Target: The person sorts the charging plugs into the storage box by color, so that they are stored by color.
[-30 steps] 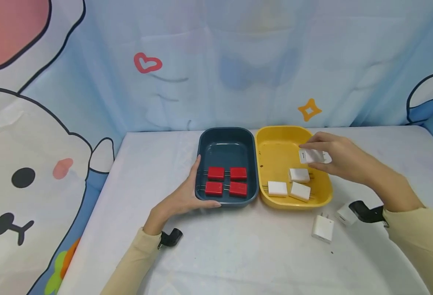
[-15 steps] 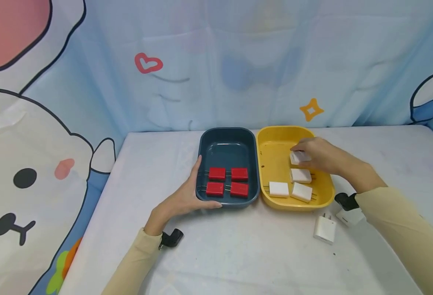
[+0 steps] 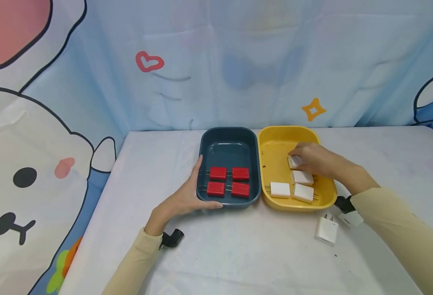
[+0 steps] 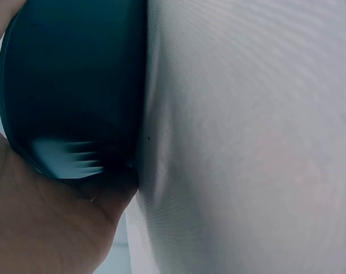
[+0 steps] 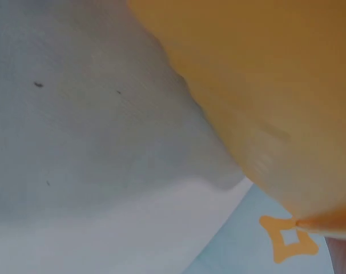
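My left hand (image 3: 184,196) grips the near left corner of a dark blue tray (image 3: 228,132), fingers along its left side and thumb along its front. In the left wrist view the hand lies against the tray wall (image 4: 76,74). Several red plug adapters (image 3: 240,174) lie in the tray's near half. Inside the yellow tray (image 3: 271,141), my right hand (image 3: 314,159) pinches a white charger (image 3: 294,162), whose far end is hidden by the hand. Other white chargers (image 3: 280,189) lie in the tray's near part. The right wrist view shows mostly the yellow tray's outer wall (image 5: 276,103).
Two white chargers, one upright-pointing charger (image 3: 326,230) and one partly covered charger (image 3: 350,219), lie on the white-covered table (image 3: 238,254) by the right forearm. The two trays stand side by side. A printed curtain (image 3: 216,82) hangs behind the table.
My right hand has moved left and down into the yellow tray with the white charger, behind the others there. My left hand stays on the dark blue tray.
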Tool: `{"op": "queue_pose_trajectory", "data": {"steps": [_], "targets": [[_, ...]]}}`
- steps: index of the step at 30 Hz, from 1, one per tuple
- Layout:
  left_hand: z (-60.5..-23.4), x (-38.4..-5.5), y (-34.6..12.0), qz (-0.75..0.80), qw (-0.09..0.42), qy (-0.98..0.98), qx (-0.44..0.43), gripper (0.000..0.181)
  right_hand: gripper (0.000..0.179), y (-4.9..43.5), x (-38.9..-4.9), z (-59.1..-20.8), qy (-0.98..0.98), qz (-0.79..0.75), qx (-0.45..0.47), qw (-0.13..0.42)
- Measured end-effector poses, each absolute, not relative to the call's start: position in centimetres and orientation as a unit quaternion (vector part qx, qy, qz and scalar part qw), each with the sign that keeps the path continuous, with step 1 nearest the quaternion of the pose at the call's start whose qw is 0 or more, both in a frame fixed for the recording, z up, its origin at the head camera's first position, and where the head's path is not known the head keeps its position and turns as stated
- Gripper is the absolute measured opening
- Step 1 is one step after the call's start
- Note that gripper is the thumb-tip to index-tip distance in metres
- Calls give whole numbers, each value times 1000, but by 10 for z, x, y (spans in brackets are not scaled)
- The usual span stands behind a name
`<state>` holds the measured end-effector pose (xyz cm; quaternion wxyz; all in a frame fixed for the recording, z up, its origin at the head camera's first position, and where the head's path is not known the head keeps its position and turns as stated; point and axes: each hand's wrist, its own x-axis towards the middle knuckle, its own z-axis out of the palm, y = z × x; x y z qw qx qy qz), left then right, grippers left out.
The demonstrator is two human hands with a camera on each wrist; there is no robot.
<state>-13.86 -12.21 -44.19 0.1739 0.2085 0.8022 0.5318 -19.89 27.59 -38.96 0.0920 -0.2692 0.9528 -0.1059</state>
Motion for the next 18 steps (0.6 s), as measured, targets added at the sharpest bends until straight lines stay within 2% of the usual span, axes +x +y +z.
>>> {"op": "queue_pose_trajectory", "data": {"steps": [11,18], "targets": [[-442,-138,-122,534,173,801,206,134,44,277,-196,-392,956,-112,-257,90],[-442,-138,-121,540,173,798,205,133,49,278,-178,-370,955,-124,-264,61]]}}
